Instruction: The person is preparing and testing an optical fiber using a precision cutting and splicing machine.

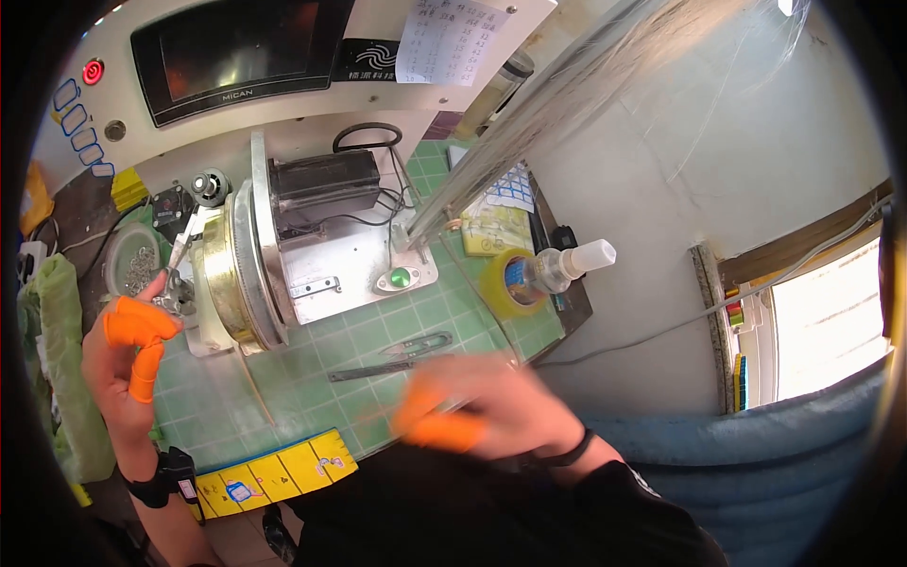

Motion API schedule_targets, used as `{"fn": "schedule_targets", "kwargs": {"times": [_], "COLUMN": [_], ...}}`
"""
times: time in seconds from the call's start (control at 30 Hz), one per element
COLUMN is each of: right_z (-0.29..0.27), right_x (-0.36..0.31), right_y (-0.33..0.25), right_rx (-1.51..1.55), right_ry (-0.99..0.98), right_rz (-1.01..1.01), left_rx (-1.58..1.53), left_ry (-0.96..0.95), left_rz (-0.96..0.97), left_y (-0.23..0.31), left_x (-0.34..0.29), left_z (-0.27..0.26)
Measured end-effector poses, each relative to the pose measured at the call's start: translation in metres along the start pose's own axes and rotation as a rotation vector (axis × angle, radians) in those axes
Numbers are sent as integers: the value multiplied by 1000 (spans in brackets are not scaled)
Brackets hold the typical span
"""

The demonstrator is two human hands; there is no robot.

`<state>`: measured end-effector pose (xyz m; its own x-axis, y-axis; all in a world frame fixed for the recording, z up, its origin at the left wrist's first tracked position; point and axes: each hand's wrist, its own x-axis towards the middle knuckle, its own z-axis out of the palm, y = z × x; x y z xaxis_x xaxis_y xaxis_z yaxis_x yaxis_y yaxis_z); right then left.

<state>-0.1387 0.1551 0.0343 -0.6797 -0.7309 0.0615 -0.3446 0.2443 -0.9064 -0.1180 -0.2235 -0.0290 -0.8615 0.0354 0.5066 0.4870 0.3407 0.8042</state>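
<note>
Thread snips (416,346) on the mat (293,378)

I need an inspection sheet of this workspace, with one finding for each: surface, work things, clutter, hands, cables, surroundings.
Surface: green gridded mat; yellow strip along its front edge.
Work things: brass-coloured wheel and dish of small metal pieces near the left hand; snips and dark slim tool on the mat.
Clutter: clear bottle with white cap, yellow roll, at right.
Left hand: orange finger covers; beside a metal fitting, contact unclear.
Right hand: orange covers, blurred, by the mat's front edge; grip unclear.
Cables: black loop by the motor; grey cable at right.
Surroundings: dark screen, lit red button, blue fabric.
</note>
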Motion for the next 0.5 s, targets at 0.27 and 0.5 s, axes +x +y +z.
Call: {"fn": "schedule_targets", "kwargs": {"times": [0.27,0.5], "right_z": [-102,-178], "right_x": [-62,-132], "right_y": [57,5], "right_rx": [-114,21], "right_ry": [962,1195], "right_rz": [190,-404], "left_rx": [76,43], "left_ry": [7,-65], "left_rz": [41,210], "left_y": [22,11], "left_x": [-1,9], "left_z": [-8,-8]}}
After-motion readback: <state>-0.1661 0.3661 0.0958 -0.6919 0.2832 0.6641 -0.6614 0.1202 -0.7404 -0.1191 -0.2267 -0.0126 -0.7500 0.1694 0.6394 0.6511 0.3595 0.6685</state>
